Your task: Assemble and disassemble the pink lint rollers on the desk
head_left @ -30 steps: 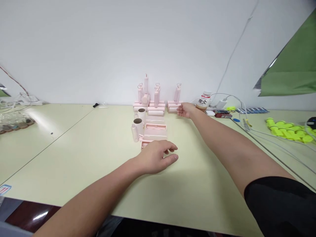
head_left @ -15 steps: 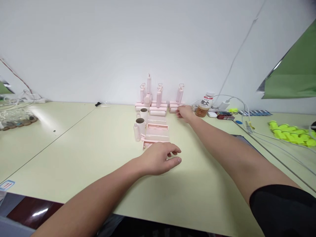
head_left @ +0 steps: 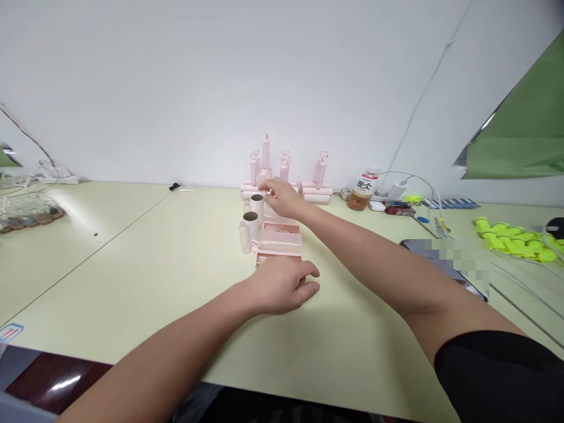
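The left hand [head_left: 288, 286], fingers and thumb apart, overlaps the pink case [head_left: 263, 259] on the desk [head_left: 176, 276]; the right hand [head_left: 281, 198] hovers beside the rear white roll [head_left: 257, 205], its grip unclear.

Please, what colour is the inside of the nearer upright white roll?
Brown; the head view shows the nearer upright white roll best.

At mid-frame, on the pale-yellow flat tabletop [head_left: 176, 258]: two white cylindrical rolls [head_left: 251, 227], left of pink rectangular plastic cases [head_left: 281, 241]; right of centre, a cylindrical amber-filled plastic bottle [head_left: 363, 189].
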A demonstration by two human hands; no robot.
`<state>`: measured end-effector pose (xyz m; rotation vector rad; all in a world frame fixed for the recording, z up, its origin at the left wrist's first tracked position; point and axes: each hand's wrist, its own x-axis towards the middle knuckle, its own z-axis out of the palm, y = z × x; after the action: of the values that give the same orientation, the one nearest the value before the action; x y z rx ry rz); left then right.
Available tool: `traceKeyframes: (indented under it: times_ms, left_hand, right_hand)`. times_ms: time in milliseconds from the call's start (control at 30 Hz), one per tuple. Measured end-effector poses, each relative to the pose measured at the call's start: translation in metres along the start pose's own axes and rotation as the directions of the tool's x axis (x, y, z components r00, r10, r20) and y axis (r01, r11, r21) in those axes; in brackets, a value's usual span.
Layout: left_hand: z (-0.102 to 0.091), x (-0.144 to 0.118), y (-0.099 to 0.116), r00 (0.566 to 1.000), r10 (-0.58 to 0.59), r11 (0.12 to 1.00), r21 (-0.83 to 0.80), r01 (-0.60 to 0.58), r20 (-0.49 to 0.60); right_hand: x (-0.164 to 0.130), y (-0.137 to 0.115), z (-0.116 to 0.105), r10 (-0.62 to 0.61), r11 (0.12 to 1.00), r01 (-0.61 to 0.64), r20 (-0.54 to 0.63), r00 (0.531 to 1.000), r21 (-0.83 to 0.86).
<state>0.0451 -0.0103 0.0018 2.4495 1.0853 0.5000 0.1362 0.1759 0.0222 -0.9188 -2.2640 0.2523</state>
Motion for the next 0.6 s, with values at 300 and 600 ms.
traceKeyframes:
  times_ms: [300,600]
  left_hand:
    - [-0.061,-0.007,-0.03,0.68,-0.237,0.971,-0.161,0.175,-0.693]
    - [-0.045,-0.01,-0.018,0.986,-0.106,0.99,0.076,0.116,-0.13]
  right_hand:
    - [-0.028,-0.039,-0.022,-0.2,0.98,0.201,0.155,0.967,0.012]
    - [-0.026,-0.039,-0.004,-0.197,0.98,0.194,0.306,0.931,0.041]
